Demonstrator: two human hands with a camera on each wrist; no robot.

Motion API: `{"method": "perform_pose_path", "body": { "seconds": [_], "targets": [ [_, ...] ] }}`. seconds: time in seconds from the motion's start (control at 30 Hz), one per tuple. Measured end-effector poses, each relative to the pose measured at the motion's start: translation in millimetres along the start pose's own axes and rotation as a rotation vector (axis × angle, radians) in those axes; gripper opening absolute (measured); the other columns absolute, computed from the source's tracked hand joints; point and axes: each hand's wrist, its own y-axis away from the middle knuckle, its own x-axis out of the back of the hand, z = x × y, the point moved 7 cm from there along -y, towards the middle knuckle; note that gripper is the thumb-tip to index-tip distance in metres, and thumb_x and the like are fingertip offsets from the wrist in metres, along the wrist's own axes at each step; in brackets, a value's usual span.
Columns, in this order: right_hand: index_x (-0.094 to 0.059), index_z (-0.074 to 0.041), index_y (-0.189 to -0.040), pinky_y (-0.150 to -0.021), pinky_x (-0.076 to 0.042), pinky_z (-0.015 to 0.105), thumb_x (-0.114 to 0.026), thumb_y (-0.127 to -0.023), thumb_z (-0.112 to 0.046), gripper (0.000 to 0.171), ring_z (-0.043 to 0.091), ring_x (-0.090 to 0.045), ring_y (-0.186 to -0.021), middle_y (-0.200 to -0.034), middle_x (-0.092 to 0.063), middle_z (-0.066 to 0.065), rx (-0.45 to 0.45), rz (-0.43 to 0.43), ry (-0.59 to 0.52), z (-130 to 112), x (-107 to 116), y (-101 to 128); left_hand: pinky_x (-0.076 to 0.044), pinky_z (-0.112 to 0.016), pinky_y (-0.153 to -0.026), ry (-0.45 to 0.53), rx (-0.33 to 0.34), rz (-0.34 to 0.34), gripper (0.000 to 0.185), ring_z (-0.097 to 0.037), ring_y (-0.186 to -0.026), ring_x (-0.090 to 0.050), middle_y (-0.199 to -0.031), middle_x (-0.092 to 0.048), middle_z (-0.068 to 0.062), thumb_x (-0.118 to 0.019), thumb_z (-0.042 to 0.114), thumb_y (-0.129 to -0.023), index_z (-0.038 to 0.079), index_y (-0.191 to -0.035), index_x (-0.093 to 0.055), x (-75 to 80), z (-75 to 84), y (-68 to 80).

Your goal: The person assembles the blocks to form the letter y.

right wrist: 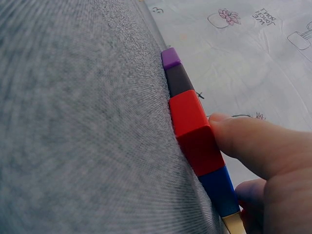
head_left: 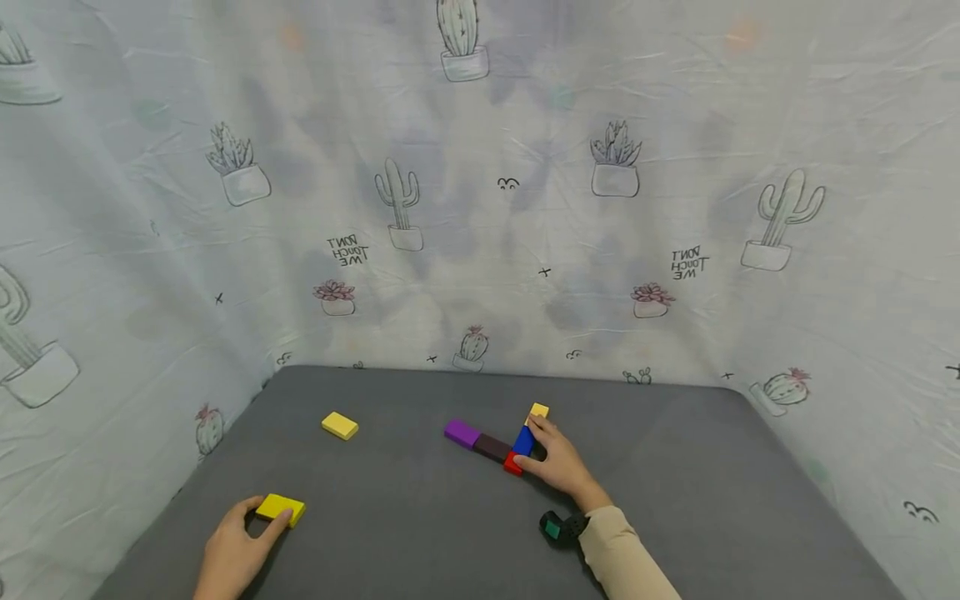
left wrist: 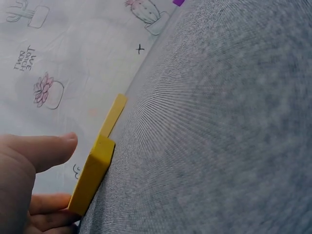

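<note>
In the head view my left hand [head_left: 234,546] is at a bright yellow block [head_left: 281,507] on the grey table. Its fingers touch one end, while the left wrist view shows the thumb [left wrist: 53,151] apart from the yellow block [left wrist: 92,178]. On the right side, my right hand [head_left: 562,462] rests over a bent row of blocks. Its thumb touches the red block [right wrist: 192,131] at the corner; the other fingers lie by the blue block [head_left: 524,442] and a pale yellow block [head_left: 539,409]. A dark block [head_left: 492,448] and a purple block [head_left: 461,433] continue from the red one.
Another pale yellow block [head_left: 340,425] lies alone beyond my left hand. A dark strap with a device [head_left: 558,528] sits at my right wrist. Behind the grey table [head_left: 405,525] hangs a pale curtain [head_left: 480,208] printed with cacti.
</note>
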Motion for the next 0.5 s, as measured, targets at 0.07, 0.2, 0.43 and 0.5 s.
{"method": "perform_pose_path", "body": {
  "seconds": [0.07,0.2,0.43,0.5],
  "targets": [
    [-0.039,-0.001,-0.143,-0.108,-0.030,0.059,-0.069,-0.084,-0.043,0.078,0.043,-0.027,-0.139,-0.152,-0.031,0.016,-0.006,0.000,-0.008,1.0,-0.7,-0.1,-0.033,-0.068,-0.096,-0.013,-0.009,-0.021,0.093,-0.058,-0.118,-0.035,-0.134,-0.031,-0.042,-0.053,0.061,-0.088,-0.017,-0.134,-0.032,-1.5,-0.3,-0.1],
    [-0.039,-0.001,-0.143,-0.108,-0.030,0.059,-0.069,-0.084,-0.042,0.078,0.042,-0.028,-0.139,-0.153,-0.031,0.016,-0.011,0.008,-0.022,1.8,-1.4,-0.6,-0.033,-0.069,-0.095,-0.033,-0.022,-0.049,0.100,-0.059,-0.116,-0.036,-0.132,-0.030,-0.044,-0.058,0.063,-0.083,-0.019,-0.135,-0.029,-3.1,-0.6,-0.3],
    [-0.039,-0.002,-0.144,-0.109,-0.031,0.056,-0.069,-0.084,-0.042,0.078,0.039,-0.029,-0.140,-0.153,-0.031,0.016,-0.014,0.013,-0.016,2.9,-1.8,-1.6,-0.032,-0.069,-0.096,-0.053,-0.045,-0.051,0.103,-0.061,-0.120,-0.031,-0.133,-0.027,-0.046,-0.065,0.061,-0.079,-0.019,-0.135,-0.029,-5.0,0.6,-2.1],
    [-0.039,-0.001,-0.143,-0.109,-0.031,0.056,-0.069,-0.084,-0.041,0.078,0.039,-0.029,-0.139,-0.152,-0.031,0.016,-0.010,0.013,-0.012,3.1,-2.3,-1.5,-0.031,-0.069,-0.097,-0.058,-0.043,-0.047,0.103,-0.062,-0.122,-0.028,-0.134,-0.025,-0.047,-0.065,0.061,-0.079,-0.019,-0.135,-0.030,-5.9,-0.3,-2.5]
  ]
}}
